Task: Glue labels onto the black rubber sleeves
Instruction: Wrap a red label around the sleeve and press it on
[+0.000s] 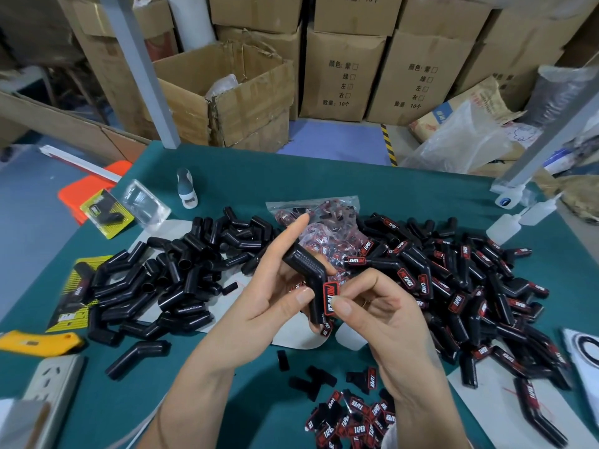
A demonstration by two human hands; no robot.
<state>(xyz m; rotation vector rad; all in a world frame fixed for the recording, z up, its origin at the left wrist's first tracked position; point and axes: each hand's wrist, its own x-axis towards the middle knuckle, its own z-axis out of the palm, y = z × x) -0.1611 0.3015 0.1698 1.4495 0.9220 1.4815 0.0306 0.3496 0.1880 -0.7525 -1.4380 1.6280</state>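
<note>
— What's on the green surface (227, 400)?
— Piles of black sleeves (168, 283), loose labels (353, 416) near its front edge.
— And the hands?
— Left hand (275, 299) grips a bent sleeve (308, 270); right hand (379, 309) fingers pinch a red label (330, 298) against it.

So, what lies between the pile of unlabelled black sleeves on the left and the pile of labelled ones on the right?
In the head view, a clear bag of red labels lies between them, and in front of it both hands hold one sleeve.
</note>
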